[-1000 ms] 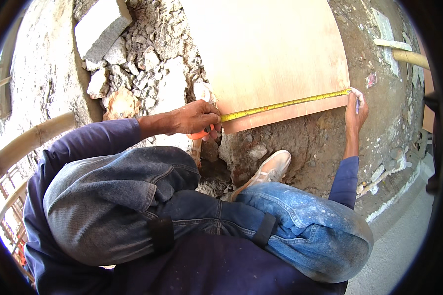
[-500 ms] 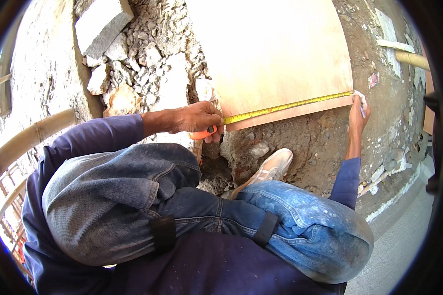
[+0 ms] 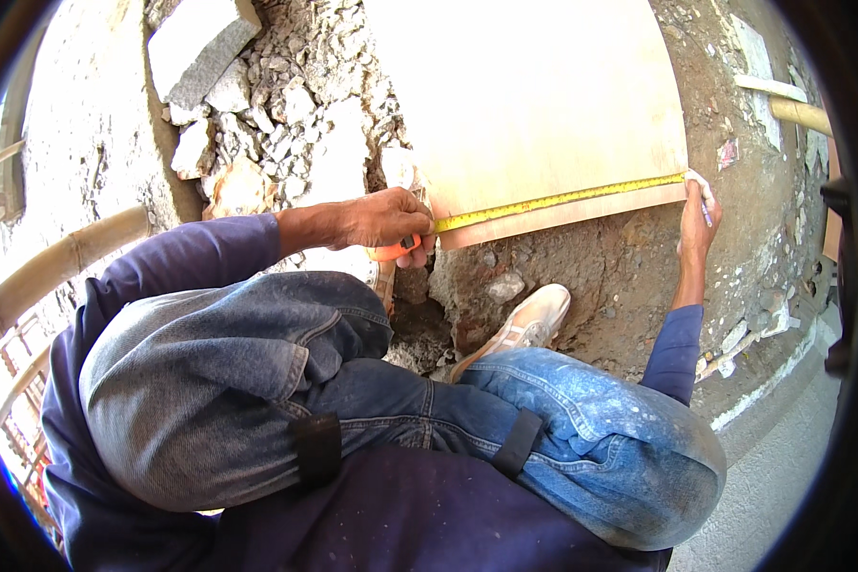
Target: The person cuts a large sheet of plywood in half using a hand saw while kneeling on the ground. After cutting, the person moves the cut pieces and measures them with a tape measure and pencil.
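Note:
A plywood sheet (image 3: 543,119) lies before me, its near edge raised over broken ground. Along that edge stretches the yellow blade of a tape measure (image 3: 558,198), slightly slanted. At the sheet's left corner my left hand (image 3: 386,219) is closed round the tape's orange case (image 3: 391,252), most of which the fingers cover. My right hand (image 3: 698,221) pinches the blade's far end at the right corner. A slim, pale, pen-like stick (image 3: 706,214) also sits between its fingers; its exact kind is unclear.
Loose rubble (image 3: 276,124) and a concrete block (image 3: 203,52) lie left of the sheet. A bamboo pole (image 3: 57,272) slants in at far left, another (image 3: 799,114) at far right. My shoe (image 3: 534,319) rests on the dirt below the sheet.
Both hands keep their grip and the blade stays stretched across the sheet. The left fingers have shifted slightly on the case; the whole view has moved a little.

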Demonstrator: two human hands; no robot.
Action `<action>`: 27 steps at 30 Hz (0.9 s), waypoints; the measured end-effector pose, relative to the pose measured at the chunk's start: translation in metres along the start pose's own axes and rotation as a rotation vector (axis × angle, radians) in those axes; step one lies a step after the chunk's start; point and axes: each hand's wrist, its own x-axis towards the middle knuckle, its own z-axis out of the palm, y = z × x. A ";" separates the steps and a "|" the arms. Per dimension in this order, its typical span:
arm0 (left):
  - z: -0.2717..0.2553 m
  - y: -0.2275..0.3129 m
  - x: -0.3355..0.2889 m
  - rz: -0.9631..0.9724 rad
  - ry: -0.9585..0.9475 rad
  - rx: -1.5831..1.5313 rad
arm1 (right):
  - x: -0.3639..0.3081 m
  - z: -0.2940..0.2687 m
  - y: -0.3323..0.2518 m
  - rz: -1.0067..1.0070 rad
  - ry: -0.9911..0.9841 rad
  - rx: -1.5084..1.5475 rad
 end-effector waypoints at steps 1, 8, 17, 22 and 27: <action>0.000 0.000 0.000 -0.003 -0.002 -0.008 | 0.000 -0.001 0.000 -0.031 -0.009 -0.043; -0.003 -0.002 0.001 0.014 -0.028 -0.026 | 0.007 -0.006 -0.004 -0.068 -0.047 -0.090; -0.002 -0.004 0.002 0.036 -0.028 -0.037 | 0.005 -0.002 -0.006 -0.037 -0.030 -0.033; -0.003 -0.003 0.003 0.024 -0.034 -0.015 | 0.006 -0.001 -0.001 -0.057 -0.040 0.002; -0.004 -0.001 0.001 0.028 -0.053 0.027 | 0.006 0.001 0.004 -0.051 -0.034 0.073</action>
